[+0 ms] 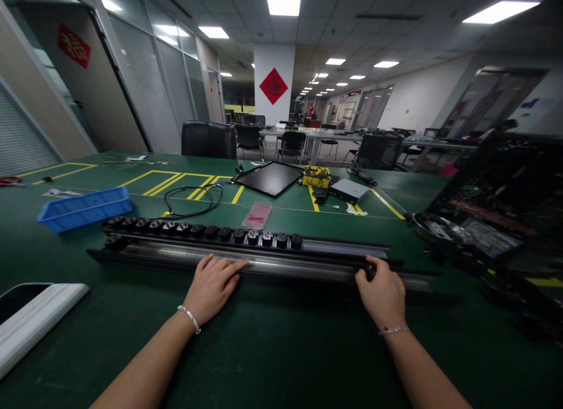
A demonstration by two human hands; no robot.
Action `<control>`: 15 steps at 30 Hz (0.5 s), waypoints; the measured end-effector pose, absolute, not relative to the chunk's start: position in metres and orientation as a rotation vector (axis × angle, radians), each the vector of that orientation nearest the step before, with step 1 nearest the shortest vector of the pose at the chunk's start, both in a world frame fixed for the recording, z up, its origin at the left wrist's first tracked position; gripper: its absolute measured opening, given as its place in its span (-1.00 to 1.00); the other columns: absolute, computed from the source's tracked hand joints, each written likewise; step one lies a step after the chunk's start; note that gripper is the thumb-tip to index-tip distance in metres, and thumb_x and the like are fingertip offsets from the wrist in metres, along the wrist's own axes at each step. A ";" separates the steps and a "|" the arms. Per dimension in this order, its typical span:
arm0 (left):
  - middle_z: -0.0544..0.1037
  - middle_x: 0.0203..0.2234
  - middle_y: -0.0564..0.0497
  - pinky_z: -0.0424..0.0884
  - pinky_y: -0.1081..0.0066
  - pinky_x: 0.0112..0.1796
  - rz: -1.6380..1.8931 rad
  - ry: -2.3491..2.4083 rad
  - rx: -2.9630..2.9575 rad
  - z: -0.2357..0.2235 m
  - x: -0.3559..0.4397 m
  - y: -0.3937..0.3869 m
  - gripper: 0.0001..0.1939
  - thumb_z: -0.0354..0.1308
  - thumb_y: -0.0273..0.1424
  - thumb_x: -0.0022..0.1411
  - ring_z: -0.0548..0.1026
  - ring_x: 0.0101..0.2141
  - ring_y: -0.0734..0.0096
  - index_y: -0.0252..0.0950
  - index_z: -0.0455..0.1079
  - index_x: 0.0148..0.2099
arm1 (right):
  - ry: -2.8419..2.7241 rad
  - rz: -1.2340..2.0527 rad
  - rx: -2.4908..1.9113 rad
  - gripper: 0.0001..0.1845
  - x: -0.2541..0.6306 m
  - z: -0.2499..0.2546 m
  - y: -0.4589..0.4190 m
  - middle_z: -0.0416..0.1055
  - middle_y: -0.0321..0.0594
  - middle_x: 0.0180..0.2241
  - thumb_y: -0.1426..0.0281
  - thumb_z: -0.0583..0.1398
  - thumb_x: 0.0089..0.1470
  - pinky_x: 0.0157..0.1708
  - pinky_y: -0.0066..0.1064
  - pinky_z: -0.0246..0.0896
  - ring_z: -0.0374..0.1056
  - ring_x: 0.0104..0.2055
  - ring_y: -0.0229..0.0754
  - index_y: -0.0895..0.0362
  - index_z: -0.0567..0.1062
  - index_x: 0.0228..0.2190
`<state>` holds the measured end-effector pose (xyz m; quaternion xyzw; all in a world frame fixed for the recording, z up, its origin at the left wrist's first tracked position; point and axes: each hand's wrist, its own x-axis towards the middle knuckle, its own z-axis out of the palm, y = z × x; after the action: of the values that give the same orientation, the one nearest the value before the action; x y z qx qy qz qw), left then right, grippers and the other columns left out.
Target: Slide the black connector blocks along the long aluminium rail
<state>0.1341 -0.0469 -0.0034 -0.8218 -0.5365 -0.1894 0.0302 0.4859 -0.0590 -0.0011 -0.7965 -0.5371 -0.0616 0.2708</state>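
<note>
A long black metal channel [281, 268] with a bright inner face lies across the table in front of me. My left hand [213, 286] rests on its near edge, fingers stretched out and nothing gripped. My right hand [382, 286] is at the channel's right part, thumb and fingers curled toward each other around a small dark thing [372, 272] whose kind I cannot make out. Just behind, a row of several black power sockets [225, 234] sits along a second long rail [343, 246], with the rail's right portion bare of sockets.
Behind the rails are a blue plastic bin [88, 208], a coiled black cable [193, 201], a flat black panel [269, 177], a yellow box [316, 176] and a grey box [349, 190]. A metal bowl [440, 228] and dark equipment crowd the right. A white object [39, 321] lies near left.
</note>
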 end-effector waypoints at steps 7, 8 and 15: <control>0.45 -0.39 0.11 0.02 0.14 0.03 -0.592 -1.640 -2.528 -0.007 0.132 -0.046 -0.64 -0.09 -0.38 0.24 0.39 -0.26 0.40 0.02 0.25 0.07 | -1.443 -0.166 -2.138 -0.56 0.486 -0.001 -0.059 0.41 -0.05 -0.23 0.31 0.00 -0.04 -0.06 -0.21 0.03 0.29 -0.16 -0.05 0.22 0.33 -0.11; 0.45 -0.38 0.12 0.01 0.14 0.04 -0.589 -1.640 -2.532 -0.007 0.132 -0.046 -0.63 -0.09 -0.38 0.24 0.39 -0.26 0.40 0.02 0.25 0.07 | -1.443 -0.166 -2.140 -0.56 0.487 -0.002 -0.058 0.41 -0.05 -0.23 0.31 0.00 -0.04 -0.05 -0.21 0.03 0.29 -0.16 -0.05 0.22 0.33 -0.11; 0.45 -0.38 0.11 0.01 0.13 0.04 -0.592 -1.646 -2.536 -0.006 0.132 -0.046 -0.64 -0.08 -0.38 0.24 0.39 -0.25 0.40 0.01 0.26 0.06 | -1.437 -0.188 -2.121 -0.56 0.488 -0.004 -0.057 0.41 -0.05 -0.20 0.33 -0.01 -0.04 -0.07 -0.22 0.04 0.29 -0.16 -0.05 0.21 0.33 -0.11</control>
<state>0.1325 -0.0457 -0.0059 -0.8228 -0.5341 -0.1920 0.0306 0.4884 -0.0572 -0.0044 -0.7920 -0.5367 -0.0703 0.2824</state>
